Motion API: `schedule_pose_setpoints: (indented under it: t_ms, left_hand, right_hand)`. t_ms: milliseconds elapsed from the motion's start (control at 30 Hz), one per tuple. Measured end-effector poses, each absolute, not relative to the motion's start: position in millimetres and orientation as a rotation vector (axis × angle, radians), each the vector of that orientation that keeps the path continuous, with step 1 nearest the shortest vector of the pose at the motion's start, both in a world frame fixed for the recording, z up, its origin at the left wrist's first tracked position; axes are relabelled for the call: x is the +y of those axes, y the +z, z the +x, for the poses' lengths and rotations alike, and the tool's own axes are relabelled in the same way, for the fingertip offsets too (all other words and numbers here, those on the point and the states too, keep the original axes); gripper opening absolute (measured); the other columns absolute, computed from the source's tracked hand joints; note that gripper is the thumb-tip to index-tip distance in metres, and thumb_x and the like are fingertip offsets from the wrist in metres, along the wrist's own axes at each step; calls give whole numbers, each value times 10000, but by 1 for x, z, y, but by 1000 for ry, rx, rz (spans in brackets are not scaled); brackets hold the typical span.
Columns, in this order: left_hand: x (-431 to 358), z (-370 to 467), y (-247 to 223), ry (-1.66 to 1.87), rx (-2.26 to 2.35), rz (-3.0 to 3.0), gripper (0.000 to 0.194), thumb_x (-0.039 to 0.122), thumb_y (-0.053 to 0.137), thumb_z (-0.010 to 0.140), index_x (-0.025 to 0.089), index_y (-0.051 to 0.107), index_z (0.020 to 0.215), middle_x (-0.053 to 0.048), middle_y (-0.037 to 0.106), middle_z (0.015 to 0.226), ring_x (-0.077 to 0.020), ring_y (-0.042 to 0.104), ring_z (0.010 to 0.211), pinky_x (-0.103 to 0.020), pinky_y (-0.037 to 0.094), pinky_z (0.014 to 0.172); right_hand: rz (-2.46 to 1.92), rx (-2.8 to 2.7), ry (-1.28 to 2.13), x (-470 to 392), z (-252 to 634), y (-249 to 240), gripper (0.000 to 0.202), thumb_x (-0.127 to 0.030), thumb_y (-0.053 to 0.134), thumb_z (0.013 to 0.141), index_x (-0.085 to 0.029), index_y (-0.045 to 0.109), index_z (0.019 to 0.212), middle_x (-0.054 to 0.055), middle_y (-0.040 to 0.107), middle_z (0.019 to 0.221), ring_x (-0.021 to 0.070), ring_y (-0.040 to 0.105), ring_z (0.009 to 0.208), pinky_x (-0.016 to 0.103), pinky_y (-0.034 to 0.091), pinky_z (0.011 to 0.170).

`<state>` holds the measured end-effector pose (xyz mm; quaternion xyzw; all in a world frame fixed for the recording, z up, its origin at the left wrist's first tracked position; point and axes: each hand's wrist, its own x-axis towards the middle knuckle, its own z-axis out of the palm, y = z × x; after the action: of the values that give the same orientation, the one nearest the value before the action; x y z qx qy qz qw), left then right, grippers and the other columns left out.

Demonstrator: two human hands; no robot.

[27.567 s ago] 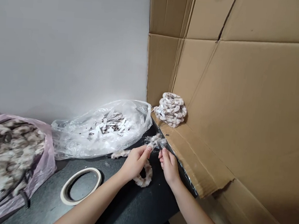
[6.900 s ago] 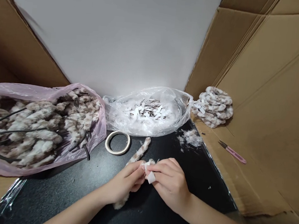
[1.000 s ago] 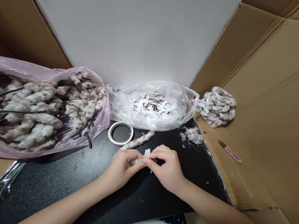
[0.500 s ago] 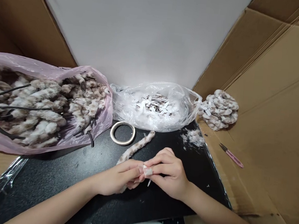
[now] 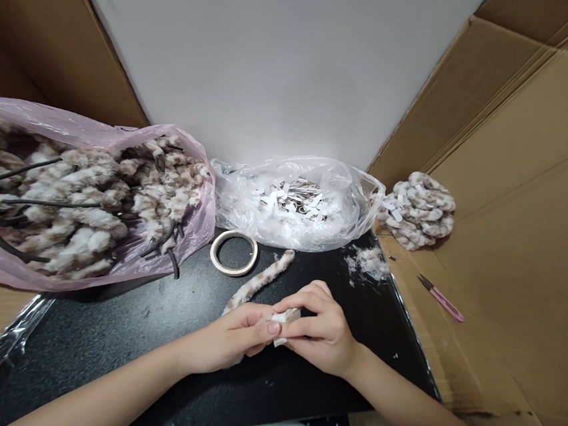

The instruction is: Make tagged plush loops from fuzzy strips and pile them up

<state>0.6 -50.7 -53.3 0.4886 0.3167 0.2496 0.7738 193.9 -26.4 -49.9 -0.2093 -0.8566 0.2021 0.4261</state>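
A furry white-and-brown strip runs up the black table from behind my left hand, which is closed around its lower part. My left thumb presses near a whitish piece of tape between the two hands. On the right, the fingers of my right hand pinch this tape, close against the left fingertips. The tape appears to wrap around the strip's end, though the fingers hide most of that spot. Just beyond the strip lies a roll of masking tape.
A pink plastic bag of furry strips with dark cords stands at left. Behind the table's middle is a clear bag with white tabs. Fluff, a furry bundle and pink-handled snips are at right, beside cardboard walls.
The tape between my hands has turned and now sits folded closer around the held end. My left thumb has shifted onto it. The surrounding things stay put.
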Motion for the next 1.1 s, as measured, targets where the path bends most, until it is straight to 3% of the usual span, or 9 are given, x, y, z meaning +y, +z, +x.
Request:
schedule_pose_setpoints:
  t_ms: [267, 433, 633, 733, 867, 1100]
  left_hand:
    - [-48, 1, -56, 540, 671, 925, 489, 579, 619, 785, 175, 399, 619, 79, 276, 559, -55, 195, 487, -213, 162, 466]
    - [-48, -1, -60, 537, 706, 962, 471, 585, 630, 772, 183, 418, 648, 88, 299, 536, -58, 226, 476, -192, 230, 456]
    - [-45, -2, -58, 475, 788, 1184, 517, 642, 536, 805, 193, 361, 621, 78, 314, 529, -67, 220, 490, -215, 163, 460]
    - [-42, -5, -51, 458, 858, 1396, 446, 544, 485, 876, 179, 391, 636, 62, 309, 591, -85, 248, 545, -221, 205, 499]
    - [-41, -9, -44, 431, 966, 1825, 289, 312, 483, 899, 171, 433, 652, 36, 407, 639, -106, 383, 609, -225, 284, 560]
    - [-41, -12, -53, 352, 1064, 2604, 150, 183, 474, 868, 181, 527, 728, 13, 534, 659, -131, 480, 556, -253, 282, 528]
  right_hand:
    - [-441, -2239, 651, -20, 201, -39, 84, -159, 674, 809, -222, 685, 863, 37, 729, 998, 136, 610, 785, 337, 400, 758]
    - [-622, -2196, 789, -22, 202, -31, 146, -183, 637, 853, -194, 636, 998, 40, 722, 870, 158, 619, 771, 341, 421, 765]
    - [-748, -2181, 869, -28, 195, -29, 66, -201, 598, 886, -160, 647, 867, 44, 667, 767, 154, 590, 725, 295, 456, 706]
    - [-848, -2137, 967, -32, 192, -25, 86, -164, 582, 876, -155, 663, 853, 41, 665, 761, 146, 591, 719, 266, 455, 674]
    - [-1060, -2014, 1169, -36, 189, -23, 78, -174, 611, 840, -162, 687, 829, 21, 677, 747, 132, 587, 678, 236, 428, 603]
    - [-1170, -1562, 1708, -36, 182, -36, 115, -259, 668, 777, -148, 637, 773, -1, 631, 667, 130, 582, 657, 258, 449, 648]
